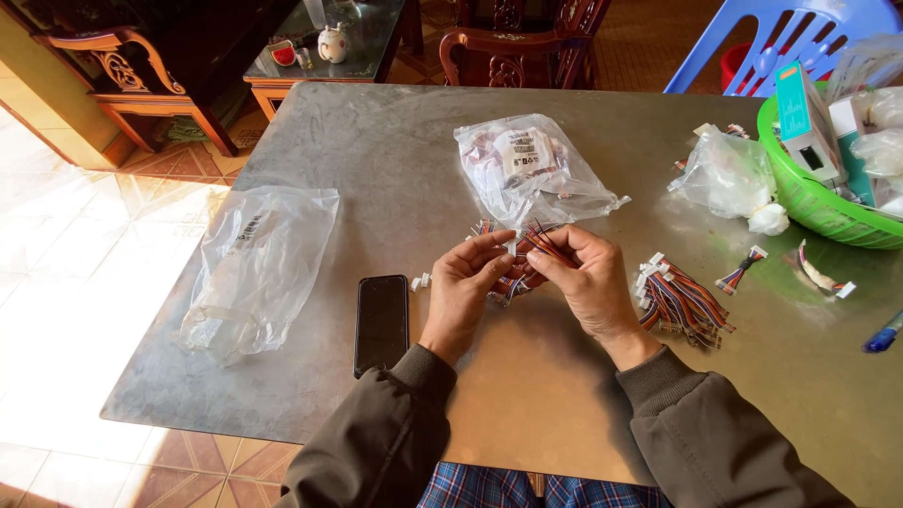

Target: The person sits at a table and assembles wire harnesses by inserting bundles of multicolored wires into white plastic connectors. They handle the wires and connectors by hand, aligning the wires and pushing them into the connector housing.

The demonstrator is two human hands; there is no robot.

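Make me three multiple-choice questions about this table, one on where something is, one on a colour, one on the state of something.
1. Where does the phone lie?
A. left of the left hand
B. in the basket
C. on the chair

2. What colour is the basket?
A. red
B. green
C. black

3. How is the phone's screen?
A. lit
B. cracked
C. dark

Answers:
1 A, it lies flat on the table beside the left wrist.
2 B, its rim is bright green.
3 C, the screen shows plain black.
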